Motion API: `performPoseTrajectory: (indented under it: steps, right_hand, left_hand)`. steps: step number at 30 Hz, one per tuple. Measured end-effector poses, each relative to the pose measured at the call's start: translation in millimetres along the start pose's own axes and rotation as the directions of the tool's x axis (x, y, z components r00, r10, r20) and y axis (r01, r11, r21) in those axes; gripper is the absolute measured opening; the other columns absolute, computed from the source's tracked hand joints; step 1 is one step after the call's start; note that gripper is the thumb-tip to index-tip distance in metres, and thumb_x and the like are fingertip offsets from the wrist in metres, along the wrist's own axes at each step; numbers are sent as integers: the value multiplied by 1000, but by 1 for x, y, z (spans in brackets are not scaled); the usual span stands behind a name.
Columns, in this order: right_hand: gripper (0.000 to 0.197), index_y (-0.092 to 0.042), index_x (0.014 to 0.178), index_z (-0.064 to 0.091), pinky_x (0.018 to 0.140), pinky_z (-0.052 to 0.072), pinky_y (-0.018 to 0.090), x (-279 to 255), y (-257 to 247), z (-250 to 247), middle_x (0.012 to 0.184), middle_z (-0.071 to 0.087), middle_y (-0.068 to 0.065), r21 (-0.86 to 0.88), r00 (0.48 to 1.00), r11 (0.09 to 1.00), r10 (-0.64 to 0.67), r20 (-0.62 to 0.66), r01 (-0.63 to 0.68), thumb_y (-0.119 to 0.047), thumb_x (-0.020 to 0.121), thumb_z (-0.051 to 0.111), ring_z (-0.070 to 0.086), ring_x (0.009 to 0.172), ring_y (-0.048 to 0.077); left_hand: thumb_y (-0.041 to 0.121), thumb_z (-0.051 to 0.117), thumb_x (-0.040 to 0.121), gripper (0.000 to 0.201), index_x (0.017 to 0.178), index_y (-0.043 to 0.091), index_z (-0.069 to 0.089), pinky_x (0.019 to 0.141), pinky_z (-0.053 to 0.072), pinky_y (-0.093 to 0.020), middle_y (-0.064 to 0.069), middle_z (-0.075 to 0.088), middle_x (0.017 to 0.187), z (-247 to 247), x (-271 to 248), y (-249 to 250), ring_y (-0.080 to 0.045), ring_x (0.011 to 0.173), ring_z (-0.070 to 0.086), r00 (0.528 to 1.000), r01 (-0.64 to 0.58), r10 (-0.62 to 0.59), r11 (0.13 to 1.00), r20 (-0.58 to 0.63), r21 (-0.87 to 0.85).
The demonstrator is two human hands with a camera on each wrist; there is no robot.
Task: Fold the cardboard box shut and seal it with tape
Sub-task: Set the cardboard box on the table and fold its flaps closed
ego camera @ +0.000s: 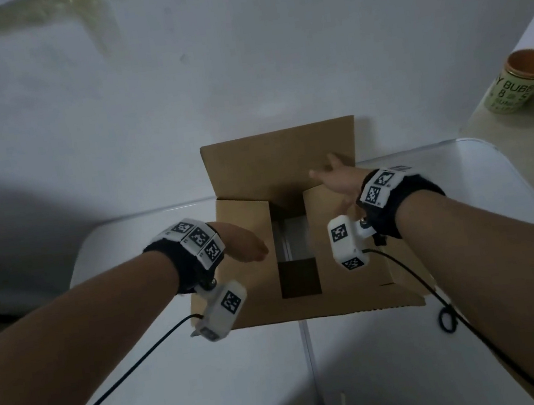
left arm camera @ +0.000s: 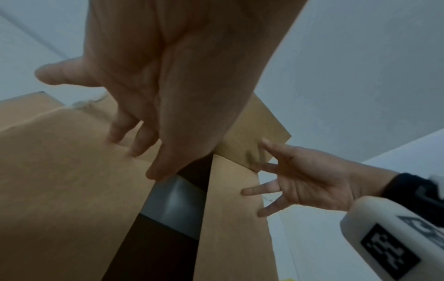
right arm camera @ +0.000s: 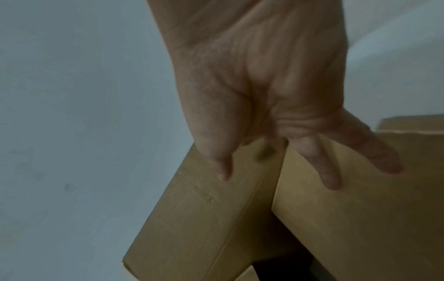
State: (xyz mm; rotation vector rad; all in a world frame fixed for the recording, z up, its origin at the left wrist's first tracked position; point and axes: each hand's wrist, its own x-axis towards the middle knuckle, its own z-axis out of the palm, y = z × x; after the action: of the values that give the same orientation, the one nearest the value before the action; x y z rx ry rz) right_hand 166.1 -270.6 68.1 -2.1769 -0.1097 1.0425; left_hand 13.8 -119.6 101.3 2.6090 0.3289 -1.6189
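In the head view a cardboard box (ego camera: 292,233) sits on a white tabletop (ego camera: 181,386) between the two forearms, with its two side flaps folded in and a dark gap left open between them. The left hand (ego camera: 244,245) lies flat on the left flap (ego camera: 251,273), fingers straight and grasping nothing. The right hand (ego camera: 336,177) reaches past the right flap (ego camera: 349,259) with fingers spread toward the far flap (ego camera: 280,159), which stands upright just beyond its fingertips; whether they touch it is not clear here. Well off to the right of the right hand, a green can (ego camera: 521,80) with an orange lid stands on a beige ledge (ego camera: 487,123), and black cables (ego camera: 446,317) trail from both wrist cameras across the tabletop. From the left wrist, the left hand (left arm camera: 168,85) is seen from beneath, released, its fingertips (left arm camera: 156,174) pressing the left flap (left arm camera: 60,180) at the edge of the gap, where a grey surface (left arm camera: 173,199) shows inside the box. Across the gap the right hand (left arm camera: 305,180) is open, fingers splayed over the corner where the right flap (left arm camera: 233,209) meets the far flap (left arm camera: 252,133). From the right wrist, the right hand (right arm camera: 264,95) hangs with straight, spread fingers (right arm camera: 329,175) that touch the cardboard at the seam between the two flaps, a contact the head view does not settle, with a pale wall (right arm camera: 72,114) to its left.
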Motion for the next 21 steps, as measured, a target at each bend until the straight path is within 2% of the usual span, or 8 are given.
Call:
performPoseTrajectory:
  steps: [3,4,6,10,12,14,17,21]
  right_hand:
    - [61,-8,147,30,102,44,41,-5,-14,-9,146,41,16,-278,995,959,-80,-60,61,-37,97,49,43,131,34]
    - [42,-4,128,52,90,49,36,-7,-20,-13,127,56,19,-342,984,934,-144,-100,102,-31,97,48,53,121,33]
    - [24,-3,86,63,71,49,31,-12,-31,-20,91,64,15,-375,927,908,-289,-237,187,-19,94,46,63,96,31]
    - [21,-13,107,59,83,50,36,-18,-44,-25,124,52,10,-348,726,873,-481,-492,342,-15,92,46,60,94,26]
    - [28,-8,114,61,85,50,35,-21,-46,-23,126,54,11,-391,774,869,-464,-431,303,-19,93,46,60,96,26]
    - [36,0,101,67,83,53,35,-25,-46,-19,108,67,13,-440,866,877,-363,-343,194,-28,93,45,64,92,29]
    - [36,2,104,66,74,45,27,-33,-31,-9,107,67,13,-504,975,860,-169,-142,76,-27,94,47,61,91,27]
    - [41,1,130,52,79,48,30,-37,4,1,127,58,13,-396,1000,918,-1,3,2,-24,97,49,58,110,29]
  left_hand:
    - [31,28,105,49,152,20,23,116,17,-33,0,23,159,-4,0,-3,-19,145,23,1000,-3,3,1000,-7,0]
    - [31,27,105,49,153,20,22,116,17,-32,0,23,159,-5,0,-3,-19,145,22,1000,-5,5,1000,-14,0]
    - [30,27,106,49,153,19,22,116,16,-32,-1,22,159,-6,-2,-3,-19,145,22,1000,-17,17,1000,-23,12]
    - [31,28,105,49,153,19,22,115,18,-32,-1,25,158,-3,-5,-3,-19,144,25,999,-25,26,999,-32,24]
    - [30,28,105,49,152,18,23,114,20,-31,-2,26,157,-1,-8,-2,-20,144,26,998,-32,33,999,-49,11]
    - [30,30,105,49,152,18,24,112,23,-31,-3,27,157,0,-10,-3,-20,142,28,996,-45,44,999,-72,-8]
    - [29,36,103,46,147,15,38,95,38,-27,-7,36,152,2,-13,-7,-20,131,40,991,-74,64,994,-117,-79]
    - [30,32,105,45,148,17,35,112,21,-31,-1,28,157,7,-25,-10,-20,143,27,995,-73,67,993,-71,-88]
